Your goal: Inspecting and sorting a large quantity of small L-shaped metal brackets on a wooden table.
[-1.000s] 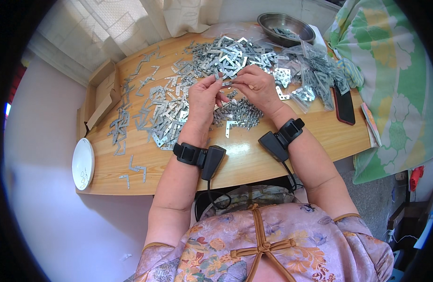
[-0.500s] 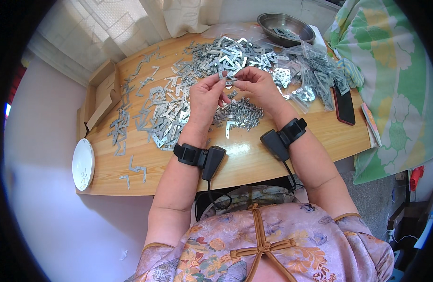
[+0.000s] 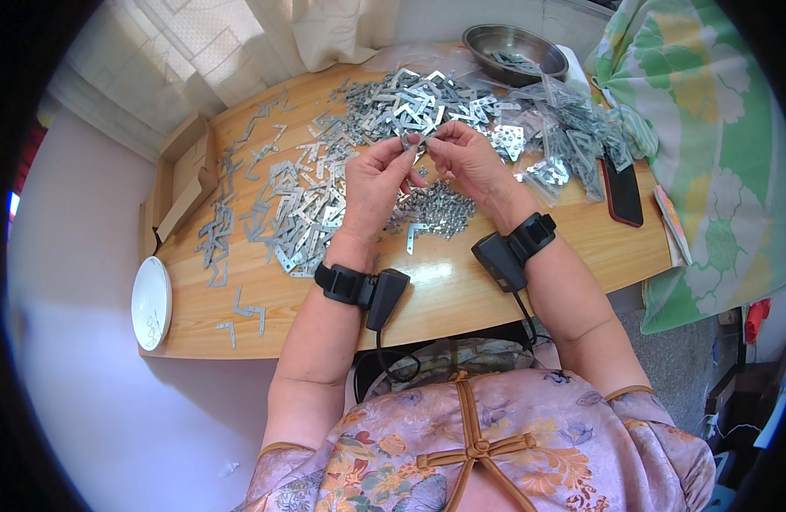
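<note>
We observe a small flat metal bracket (image 3: 418,143), silvery grey, pinched between the fingertips of both hands above the middle of the wooden table (image 3: 461,282). The left hand (image 3: 377,183) and right hand (image 3: 465,158) are each closed narrowly on it, thumbs and forefingers meeting; it is too small for us to tell its exact shape.

Below the hands lies a pile of small screws (image 3: 431,209). A broad heap of metal brackets (image 3: 324,188) spreads to the left and behind, clear bags of hardware (image 3: 572,128) to the right. A steel bowl (image 3: 514,43), dark phone (image 3: 621,189), white plate (image 3: 150,302) and cardboard box (image 3: 181,183) ring the edges.

The bracket's long axis seems roughly left-right; we cannot tell its pointing.
</note>
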Tool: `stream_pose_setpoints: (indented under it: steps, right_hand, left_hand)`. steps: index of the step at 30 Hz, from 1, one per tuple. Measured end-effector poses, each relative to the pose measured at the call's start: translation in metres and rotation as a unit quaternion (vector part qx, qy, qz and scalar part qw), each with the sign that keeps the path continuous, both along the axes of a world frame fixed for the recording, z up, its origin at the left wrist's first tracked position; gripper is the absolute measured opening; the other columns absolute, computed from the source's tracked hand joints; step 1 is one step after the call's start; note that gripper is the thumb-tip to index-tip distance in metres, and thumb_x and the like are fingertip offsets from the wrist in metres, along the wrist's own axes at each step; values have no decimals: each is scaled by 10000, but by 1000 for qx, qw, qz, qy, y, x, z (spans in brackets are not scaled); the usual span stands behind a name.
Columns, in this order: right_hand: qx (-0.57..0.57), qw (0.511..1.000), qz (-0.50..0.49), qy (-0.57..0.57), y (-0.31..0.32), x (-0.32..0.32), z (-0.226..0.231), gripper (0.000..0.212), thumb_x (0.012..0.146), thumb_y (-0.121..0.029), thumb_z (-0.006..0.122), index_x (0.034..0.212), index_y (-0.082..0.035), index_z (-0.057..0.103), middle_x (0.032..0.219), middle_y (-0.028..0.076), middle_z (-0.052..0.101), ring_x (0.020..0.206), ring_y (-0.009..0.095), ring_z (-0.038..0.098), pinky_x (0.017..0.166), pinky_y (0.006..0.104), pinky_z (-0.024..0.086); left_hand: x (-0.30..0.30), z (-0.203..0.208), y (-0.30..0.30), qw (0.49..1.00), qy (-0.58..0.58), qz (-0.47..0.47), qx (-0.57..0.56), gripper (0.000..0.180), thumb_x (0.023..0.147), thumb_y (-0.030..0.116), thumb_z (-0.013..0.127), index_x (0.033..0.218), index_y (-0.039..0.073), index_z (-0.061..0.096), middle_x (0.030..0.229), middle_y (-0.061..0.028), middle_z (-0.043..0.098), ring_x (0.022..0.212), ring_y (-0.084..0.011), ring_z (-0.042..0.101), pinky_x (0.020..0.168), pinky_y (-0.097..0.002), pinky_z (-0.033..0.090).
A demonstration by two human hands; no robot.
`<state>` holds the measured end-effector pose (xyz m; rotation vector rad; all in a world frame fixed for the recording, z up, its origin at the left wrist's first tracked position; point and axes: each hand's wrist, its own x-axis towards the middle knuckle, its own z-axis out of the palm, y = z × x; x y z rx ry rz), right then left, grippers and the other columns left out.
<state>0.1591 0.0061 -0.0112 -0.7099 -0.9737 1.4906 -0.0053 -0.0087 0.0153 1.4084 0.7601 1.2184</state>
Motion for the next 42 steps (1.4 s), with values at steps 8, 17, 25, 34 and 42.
stream_pose_setpoints:
  steps: [8,17,25,34,42]
  right_hand:
    - [94,977,-69,-179,-3,-3,4,113,820,-137,612,810,-35,563,648,-12,523,557,55,449,493,204,368]
    - [210,881,-189,-379,-10,-8,10,154,825,-150,578,778,-4,566,613,75,561,545,139,523,516,280,409]
    - [224,872,-196,-388,-9,-9,9,231,874,-198,487,784,-4,573,617,132,561,539,218,532,520,307,410]
    - [171,934,-168,-266,-7,-10,4,242,876,-200,505,762,2,575,601,46,532,551,97,465,511,256,382]
    - [187,887,-237,-349,-4,-12,0,254,858,-205,545,722,5,580,552,65,533,497,128,467,481,267,382]
  left_hand:
    - [1,-5,2,1000,15,19,18,206,842,87,570,1024,2,617,763,-33,635,584,-86,603,461,-164,415]
    - [4,-5,1,997,43,46,46,198,833,83,584,1011,4,623,778,-35,649,586,-85,607,484,-179,444]
    - [7,-7,-2,965,148,85,198,206,802,9,599,1004,5,636,801,-61,657,641,-102,632,555,-192,484]
    - [10,-4,-5,983,114,70,123,203,801,38,594,997,7,637,800,-81,665,630,-104,629,559,-205,482]
    - [10,-9,-2,984,99,67,131,195,817,38,578,996,-22,626,746,-74,655,622,-110,636,552,-202,486]
